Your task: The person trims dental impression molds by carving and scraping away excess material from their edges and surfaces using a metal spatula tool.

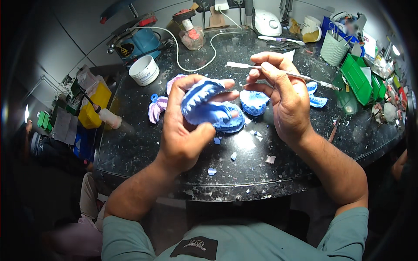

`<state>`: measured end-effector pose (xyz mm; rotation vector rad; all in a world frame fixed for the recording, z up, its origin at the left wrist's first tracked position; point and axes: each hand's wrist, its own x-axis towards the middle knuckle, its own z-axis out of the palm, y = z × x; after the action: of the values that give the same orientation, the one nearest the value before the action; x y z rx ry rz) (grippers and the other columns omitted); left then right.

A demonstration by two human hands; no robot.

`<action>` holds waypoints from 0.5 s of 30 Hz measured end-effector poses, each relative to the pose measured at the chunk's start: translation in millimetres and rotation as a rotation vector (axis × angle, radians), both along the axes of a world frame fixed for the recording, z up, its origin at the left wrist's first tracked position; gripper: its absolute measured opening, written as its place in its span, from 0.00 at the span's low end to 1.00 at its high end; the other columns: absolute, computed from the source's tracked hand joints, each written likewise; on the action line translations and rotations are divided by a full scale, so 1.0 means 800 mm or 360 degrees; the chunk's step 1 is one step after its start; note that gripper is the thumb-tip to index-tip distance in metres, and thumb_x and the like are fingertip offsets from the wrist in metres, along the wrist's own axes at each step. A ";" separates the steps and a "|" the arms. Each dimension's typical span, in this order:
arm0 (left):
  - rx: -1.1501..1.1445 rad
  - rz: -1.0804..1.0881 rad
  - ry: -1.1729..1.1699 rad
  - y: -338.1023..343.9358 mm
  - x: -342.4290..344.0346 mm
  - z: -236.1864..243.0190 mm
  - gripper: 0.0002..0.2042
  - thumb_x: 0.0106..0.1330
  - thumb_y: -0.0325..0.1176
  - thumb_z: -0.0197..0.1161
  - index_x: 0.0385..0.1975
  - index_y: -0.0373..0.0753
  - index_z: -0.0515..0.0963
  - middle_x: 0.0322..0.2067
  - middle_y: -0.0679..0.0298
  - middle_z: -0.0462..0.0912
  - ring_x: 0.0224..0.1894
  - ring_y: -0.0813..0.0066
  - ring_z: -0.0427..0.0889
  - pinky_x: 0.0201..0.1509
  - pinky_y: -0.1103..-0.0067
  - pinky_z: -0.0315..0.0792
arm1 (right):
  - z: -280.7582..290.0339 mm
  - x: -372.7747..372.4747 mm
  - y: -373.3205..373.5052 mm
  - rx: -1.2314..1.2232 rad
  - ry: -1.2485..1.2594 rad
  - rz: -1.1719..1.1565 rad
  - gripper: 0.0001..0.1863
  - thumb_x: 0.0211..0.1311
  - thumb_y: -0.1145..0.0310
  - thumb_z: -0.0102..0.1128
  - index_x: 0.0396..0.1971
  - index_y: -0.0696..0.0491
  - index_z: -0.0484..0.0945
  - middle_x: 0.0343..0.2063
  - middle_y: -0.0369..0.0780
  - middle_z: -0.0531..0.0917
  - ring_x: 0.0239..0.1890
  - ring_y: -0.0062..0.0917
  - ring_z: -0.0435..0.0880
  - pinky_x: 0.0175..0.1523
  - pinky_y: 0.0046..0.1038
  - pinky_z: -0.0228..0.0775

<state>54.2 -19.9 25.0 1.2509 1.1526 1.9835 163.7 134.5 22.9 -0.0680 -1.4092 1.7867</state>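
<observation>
My left hand (180,141) holds a blue dental impression (201,114) up over the bench, thumb below and fingers behind it. The tooth hollows along its curved rim face me. In my right hand (288,102), pinched between thumb and fingers, is a slim metal spatula (238,65). Its flat tip points left, apart from the impression. A blue dental cast (254,103) lies on the bench between my hands. Beyond my right wrist sits another blue moulded piece (319,101), partly hidden. Left of my left hand lies a pink-lilac impression (156,109) with a blue ring-shaped part.
Blue and pale crumbs (212,171) are scattered over the black benchtop (191,163). A white tub (144,71) and a glass burner (191,37) stand at the back left. Green bins (356,78) and a tool cup (334,50) are at right. A white cable (178,56) crosses the back.
</observation>
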 end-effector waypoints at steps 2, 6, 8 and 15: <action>-0.0038 -0.0025 0.0175 0.004 -0.022 -0.009 0.30 0.51 0.15 0.44 0.60 0.33 0.57 0.47 0.48 0.76 0.53 0.57 0.80 0.60 0.64 0.76 | 0.001 -0.001 0.000 0.0087 0.0034 -0.0042 0.11 0.71 0.68 0.52 0.46 0.58 0.76 0.36 0.38 0.81 0.40 0.21 0.81 0.49 0.26 0.77; -0.0256 0.0231 0.0273 0.006 -0.023 -0.013 0.29 0.55 0.14 0.46 0.61 0.32 0.61 0.44 0.57 0.77 0.50 0.70 0.80 0.60 0.72 0.73 | -0.001 0.001 -0.001 0.0205 -0.0007 0.0049 0.13 0.69 0.71 0.55 0.50 0.60 0.73 0.40 0.43 0.82 0.45 0.26 0.83 0.54 0.30 0.77; -0.0283 0.0277 0.0376 0.006 -0.024 -0.012 0.30 0.56 0.13 0.47 0.63 0.32 0.63 0.47 0.60 0.77 0.50 0.76 0.78 0.61 0.77 0.71 | 0.001 0.003 -0.005 0.0213 0.0004 0.0066 0.12 0.68 0.74 0.57 0.48 0.60 0.74 0.40 0.43 0.83 0.45 0.26 0.84 0.54 0.30 0.77; -0.0355 0.0305 0.0568 0.002 -0.027 -0.007 0.31 0.56 0.12 0.50 0.63 0.35 0.68 0.60 0.60 0.71 0.64 0.76 0.68 0.66 0.80 0.63 | 0.001 0.002 -0.009 0.0224 -0.0015 0.0183 0.10 0.68 0.71 0.59 0.43 0.61 0.79 0.36 0.43 0.85 0.41 0.27 0.86 0.51 0.28 0.79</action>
<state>32.3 -18.4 19.3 1.4570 1.6722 1.7405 165.4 127.6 23.9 0.0804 -1.5692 1.7758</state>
